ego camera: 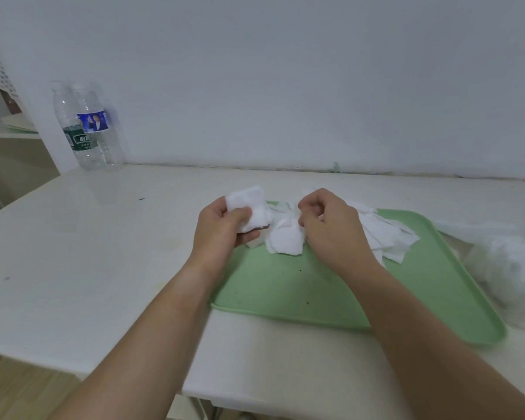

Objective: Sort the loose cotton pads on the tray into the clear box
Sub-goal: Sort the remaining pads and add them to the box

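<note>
Left hand [221,231] gripped a stack of white square cotton pads [246,201] over the pale green plastic tray's [315,298] far-left corner. Right hand [331,231] pinched a bunch of pads [285,241] beside the loose pile [388,237]. Judged: square edges before merging. Clear box not discernible.

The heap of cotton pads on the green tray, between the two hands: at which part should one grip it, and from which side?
Probably its near edge, from the person's side. The heap lies mostly flat, stacked edges bordering bare tray there, so thumb and fingers could pinch them. The right hand pinches its far corner; the left hand holds pads.
</note>
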Tool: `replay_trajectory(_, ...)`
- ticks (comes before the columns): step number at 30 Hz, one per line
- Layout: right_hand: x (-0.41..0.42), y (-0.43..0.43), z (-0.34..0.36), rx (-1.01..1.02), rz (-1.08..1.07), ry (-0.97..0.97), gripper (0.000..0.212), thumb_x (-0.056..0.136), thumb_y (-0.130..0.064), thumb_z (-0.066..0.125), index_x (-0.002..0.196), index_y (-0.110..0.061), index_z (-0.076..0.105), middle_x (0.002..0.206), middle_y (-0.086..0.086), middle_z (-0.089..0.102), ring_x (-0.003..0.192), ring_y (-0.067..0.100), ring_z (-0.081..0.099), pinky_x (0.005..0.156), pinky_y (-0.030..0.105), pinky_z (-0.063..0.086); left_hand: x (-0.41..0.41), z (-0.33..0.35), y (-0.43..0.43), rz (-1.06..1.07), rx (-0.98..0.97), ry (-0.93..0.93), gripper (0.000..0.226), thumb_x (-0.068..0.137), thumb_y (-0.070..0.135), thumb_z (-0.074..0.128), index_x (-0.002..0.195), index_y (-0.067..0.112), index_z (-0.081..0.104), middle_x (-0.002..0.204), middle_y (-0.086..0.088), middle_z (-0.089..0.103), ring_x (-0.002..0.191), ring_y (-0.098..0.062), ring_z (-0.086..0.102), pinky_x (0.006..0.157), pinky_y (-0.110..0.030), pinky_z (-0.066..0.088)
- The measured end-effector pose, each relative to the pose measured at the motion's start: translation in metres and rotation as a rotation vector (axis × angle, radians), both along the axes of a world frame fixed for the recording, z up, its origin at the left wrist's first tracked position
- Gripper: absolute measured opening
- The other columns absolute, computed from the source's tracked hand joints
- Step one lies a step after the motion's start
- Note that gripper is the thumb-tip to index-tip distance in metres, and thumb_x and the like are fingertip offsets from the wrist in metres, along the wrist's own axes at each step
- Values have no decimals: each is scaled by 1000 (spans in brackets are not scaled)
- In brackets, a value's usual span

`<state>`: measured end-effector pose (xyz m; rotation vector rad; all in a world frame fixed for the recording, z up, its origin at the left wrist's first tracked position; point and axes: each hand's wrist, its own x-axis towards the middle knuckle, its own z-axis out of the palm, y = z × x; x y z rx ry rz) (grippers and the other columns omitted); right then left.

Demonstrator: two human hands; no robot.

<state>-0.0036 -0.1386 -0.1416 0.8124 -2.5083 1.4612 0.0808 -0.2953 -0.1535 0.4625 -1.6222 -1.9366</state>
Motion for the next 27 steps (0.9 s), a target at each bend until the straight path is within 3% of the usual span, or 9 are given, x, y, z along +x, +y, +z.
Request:
replay_trajectory(2,-3,2,-5,213,88,76,18,95,-17,54,109,-25,62,99,-10,63,76,6,54,76,31,48,0,0,-2,72,2,1,19,93,0,53,100,6,69,109,-22,72,100,-39,72,62,-25,58)
replay_trajectory(5,-3,1,-12,439,143,146,36,93,-22,61,129,-25,58,125,-5,55,104,12,56,90,31,47,2,2,-4,130,3,7,19,93,0,51,92,10,68,96,-15,71,91,-38,74,58,-25,57)
replay_trajectory(8,-2,-3,-13,472,141,170,48,91,-25,63,138,-27,51,136,-3,48,114,19,56,92,35,49,3,2,-3,123,-37,-10,19,92,1,51,91,11,67,91,-10,71,77,-27,74,56,-25,55)
replay_trajectory(12,-1,-5,-14,477,128,170,56,94,-22,58,148,-26,41,148,-2,40,126,22,51,97,36,45,2,1,-2,116,-75,-26,21,92,2,50,95,11,69,93,-12,72,77,-26,73,56,-27,54)
replay_trajectory(16,-1,-4,-16,459,119,170,53,93,-19,57,144,-27,43,137,-3,50,120,21,53,96,38,47,3,1,-2,121,-80,-32,21,91,2,51,95,11,69,101,-19,72,78,-27,73,55,-27,54)
replay_trajectory(23,2,-2,-8,444,28,218,16,91,-25,58,106,-31,56,100,-14,61,90,17,59,73,33,50,2,1,-2,132,-116,-57,20,91,1,51,94,9,68,93,-10,71,79,-23,70,56,-27,55)
replay_trajectory(27,0,0,-8,394,44,148,13,86,-26,63,96,-31,56,89,-13,61,81,11,58,67,30,49,2,0,-1,137,-153,-69,20,91,1,52,96,8,69,90,-6,70,76,-16,68,57,-27,56)
